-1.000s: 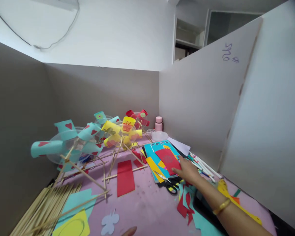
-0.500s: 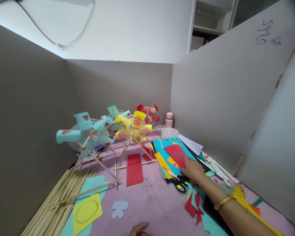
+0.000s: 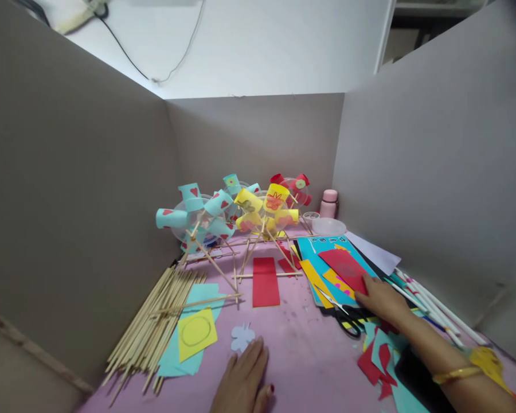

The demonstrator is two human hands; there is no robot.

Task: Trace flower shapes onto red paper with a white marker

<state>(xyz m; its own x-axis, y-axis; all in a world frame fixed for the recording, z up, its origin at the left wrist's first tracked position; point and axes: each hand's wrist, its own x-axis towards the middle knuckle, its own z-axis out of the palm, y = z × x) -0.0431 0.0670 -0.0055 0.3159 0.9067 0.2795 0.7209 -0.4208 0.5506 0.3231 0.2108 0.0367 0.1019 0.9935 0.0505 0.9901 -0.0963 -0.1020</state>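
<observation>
My left hand [image 3: 244, 378] lies palm down on the pink tabletop, its fingers spread and holding nothing. Its fingertips touch or nearly touch a pale butterfly cutout [image 3: 242, 337]. At the right, my right hand [image 3: 380, 298] rests at the lower end of a red paper piece [image 3: 343, 267] on a blue booklet [image 3: 322, 246]; its thumb and fingers are apart. Black-handled scissors [image 3: 348, 321] lie just left of that hand. A yellow square with a drawn circle [image 3: 197, 332] sits on light-blue paper [image 3: 172, 361], and a red strip [image 3: 265, 282] lies near the middle.
Wheel models of sticks and paper cups, blue [image 3: 198, 215], yellow [image 3: 264, 212] and red [image 3: 298, 189], stand at the back. Bamboo sticks [image 3: 159, 321] lie left. Paper scraps [image 3: 380, 364], rolled white sticks [image 3: 434, 304] and a pink bottle [image 3: 328, 205] are at the right. Grey partitions enclose the table.
The view has turned left, so everything appears further right. My left hand has come forward from the bottom edge to the butterfly cutout. My right hand stays by the red paper.
</observation>
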